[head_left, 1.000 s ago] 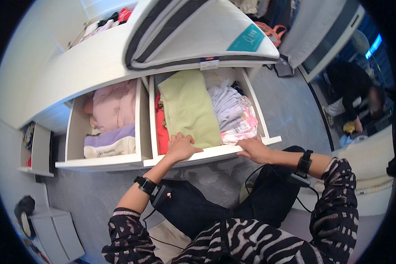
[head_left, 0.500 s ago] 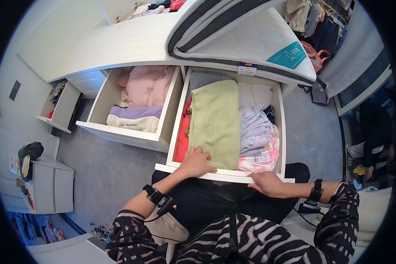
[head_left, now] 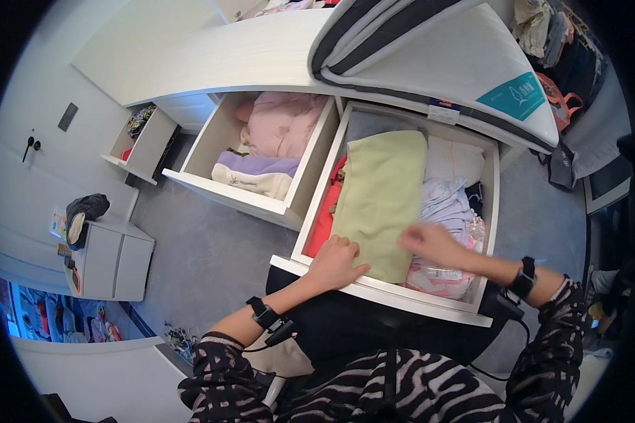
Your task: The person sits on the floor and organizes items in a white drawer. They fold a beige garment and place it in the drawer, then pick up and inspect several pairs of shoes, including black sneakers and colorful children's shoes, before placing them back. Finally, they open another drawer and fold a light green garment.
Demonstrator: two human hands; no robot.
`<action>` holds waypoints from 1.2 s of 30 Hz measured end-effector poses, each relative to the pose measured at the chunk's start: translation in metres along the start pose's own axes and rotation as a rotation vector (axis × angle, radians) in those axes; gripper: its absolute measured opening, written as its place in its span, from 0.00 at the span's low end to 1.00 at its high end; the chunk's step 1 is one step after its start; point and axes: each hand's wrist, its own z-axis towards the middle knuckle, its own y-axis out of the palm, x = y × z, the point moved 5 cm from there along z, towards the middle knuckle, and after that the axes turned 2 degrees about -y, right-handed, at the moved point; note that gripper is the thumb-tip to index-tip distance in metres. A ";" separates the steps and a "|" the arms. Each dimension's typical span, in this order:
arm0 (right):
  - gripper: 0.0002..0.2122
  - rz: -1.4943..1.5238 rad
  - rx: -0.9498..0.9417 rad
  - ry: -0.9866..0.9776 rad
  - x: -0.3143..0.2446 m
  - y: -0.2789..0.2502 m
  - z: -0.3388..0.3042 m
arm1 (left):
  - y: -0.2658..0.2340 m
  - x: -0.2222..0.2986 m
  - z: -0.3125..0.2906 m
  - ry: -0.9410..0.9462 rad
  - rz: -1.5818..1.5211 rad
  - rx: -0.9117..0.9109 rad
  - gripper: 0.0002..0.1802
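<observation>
A pulled-out white drawer stands in front of me. My left hand lies over its front edge, fingers on the near end of a folded light-green cloth, thumb along the rim; it looks open. Above the right side of that cloth is my right hand, its fingers blurred by motion. Beside the cloth are red fabric on the left, pale lavender clothes and a pink-and-white plastic package on the right. A white folded item and a grey cloth lie at the back.
Left of it, another open drawer holds pink and purple-and-cream clothes. A smaller drawer is open farther left. A folded mattress rests on the white top. At the left stands a small white cabinet with a dark cap.
My right hand has left the drawer's front edge and moved up over the green cloth. My left hand stays at the front edge. The whole view has shifted and tilted.
</observation>
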 end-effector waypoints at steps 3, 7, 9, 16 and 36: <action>0.26 -0.231 0.342 0.014 0.011 -0.022 0.047 | 0.000 -0.001 0.000 -0.009 -0.005 -0.016 0.19; 0.26 -0.180 0.399 0.084 0.038 -0.010 0.074 | 0.003 -0.004 0.000 -0.016 -0.003 -0.010 0.18; 0.25 -0.177 0.394 0.171 0.049 -0.013 0.078 | 0.007 -0.003 -0.002 -0.021 0.001 0.001 0.18; 0.26 0.790 0.053 0.249 0.039 0.014 0.076 | 0.007 -0.005 -0.003 -0.033 -0.024 -0.052 0.18; 0.22 0.812 0.260 0.350 0.076 -0.032 0.004 | 0.018 -0.032 0.050 -0.521 -0.834 -0.382 0.34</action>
